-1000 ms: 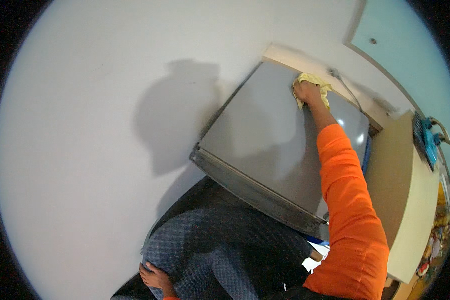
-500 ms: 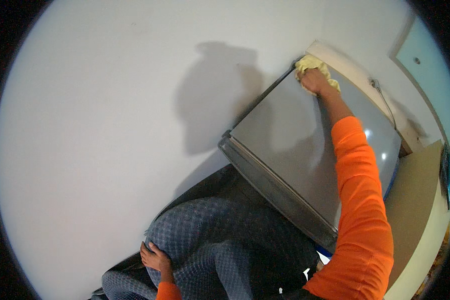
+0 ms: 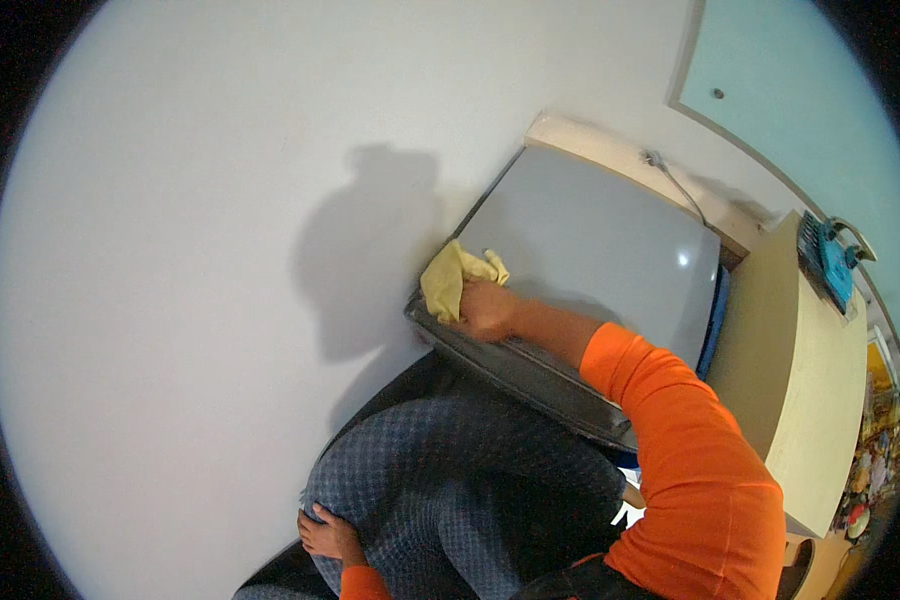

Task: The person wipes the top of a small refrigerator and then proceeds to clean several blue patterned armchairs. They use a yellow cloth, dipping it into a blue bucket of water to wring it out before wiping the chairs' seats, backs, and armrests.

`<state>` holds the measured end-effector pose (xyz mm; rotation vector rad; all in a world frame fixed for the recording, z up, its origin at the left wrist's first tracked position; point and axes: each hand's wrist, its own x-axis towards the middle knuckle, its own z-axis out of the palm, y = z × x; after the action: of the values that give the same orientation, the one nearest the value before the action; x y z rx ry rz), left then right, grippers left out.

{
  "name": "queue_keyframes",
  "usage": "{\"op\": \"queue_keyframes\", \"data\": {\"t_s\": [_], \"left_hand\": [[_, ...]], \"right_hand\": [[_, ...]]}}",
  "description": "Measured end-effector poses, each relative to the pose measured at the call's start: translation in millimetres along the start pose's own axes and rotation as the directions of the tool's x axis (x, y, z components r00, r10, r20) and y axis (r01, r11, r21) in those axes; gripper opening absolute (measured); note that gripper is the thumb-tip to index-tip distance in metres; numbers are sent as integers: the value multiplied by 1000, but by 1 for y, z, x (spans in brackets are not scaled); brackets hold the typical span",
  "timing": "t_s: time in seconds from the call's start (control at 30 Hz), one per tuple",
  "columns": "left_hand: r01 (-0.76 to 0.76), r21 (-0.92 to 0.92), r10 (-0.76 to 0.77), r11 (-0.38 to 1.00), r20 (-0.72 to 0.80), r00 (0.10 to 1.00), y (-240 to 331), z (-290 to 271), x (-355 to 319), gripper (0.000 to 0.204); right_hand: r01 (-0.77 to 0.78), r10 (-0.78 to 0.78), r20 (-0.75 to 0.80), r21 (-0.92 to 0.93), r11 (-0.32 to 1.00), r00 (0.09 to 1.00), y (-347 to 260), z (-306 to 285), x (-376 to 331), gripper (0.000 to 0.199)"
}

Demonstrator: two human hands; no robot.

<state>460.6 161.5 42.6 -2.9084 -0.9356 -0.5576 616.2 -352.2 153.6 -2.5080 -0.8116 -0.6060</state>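
- Broad, plain, off-white wall (image 3: pixel 170 250), filling the space left of both hands and rising beyond them.
- Left hand (image 3: pixel 332 535): fingers loosely spread, resting on the knee of the dark checked trousers (image 3: pixel 400 450), and grasping nothing.
- Soft grey shadow (image 3: pixel 370 260) on the wall, above the left hand and left of the right one.
- Yellow cloth (image 3: pixel 444 280): bunched under the right hand's fingers and spilling out to its left, at the near left corner of the grey top.
- Right hand (image 3: pixel 488 310): closed over the cloth, pressing it down near the dark front rim (image 3: pixel 530 380).
- Smooth grey top (image 3: pixel 610 220), stretching beyond and to the right of this hand, with a bright glint on its right part.
- Pale ledge (image 3: pixel 590 140) along the far edge, past the hand; a plug (image 3: pixel 653 158) with a grey cord sits by it.
- Pale wooden cabinet (image 3: pixel 815 400), well right of the hand, bearing a blue object (image 3: pixel 832 265).
- Pale green panel (image 3: pixel 800 130), beyond the hand at far right.
- Lower, a colourful jumble (image 3: pixel 875 460), perhaps small household items; the rim blurs it.
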Motion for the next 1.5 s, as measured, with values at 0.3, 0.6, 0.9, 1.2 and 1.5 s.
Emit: {"op": "queue_keyframes", "data": {"t_s": [0.3, 0.6, 0.9, 1.2, 1.5], "left_hand": [[-17, 15, 17, 1000, 24, 1000, 15, 5, 19, 69], [-66, 0, 66, 998, 72, 995, 64, 24, 77, 70], [-87, -5, 86, 996, 170, 982, 120, 48, 94, 73], [-105, -2, 105, 994, 98, 990, 112, 61, 94, 72], [-117, -55, 121, 992, 97, 988, 117, 60, 89, 70]], "right_hand": [[-260, 279, 249, -105, 960, 927, -20, -18, -48, 33], [-754, 770, 229, -170, 634, 596, -55, -69, -96, 42], [-933, 949, -166, -291, 213, 268, -122, -104, -164, 49], [-887, 970, -211, -415, -203, -123, -64, -94, -172, 69], [-852, 889, -407, -369, -371, -210, 148, -163, -242, 79]]}}
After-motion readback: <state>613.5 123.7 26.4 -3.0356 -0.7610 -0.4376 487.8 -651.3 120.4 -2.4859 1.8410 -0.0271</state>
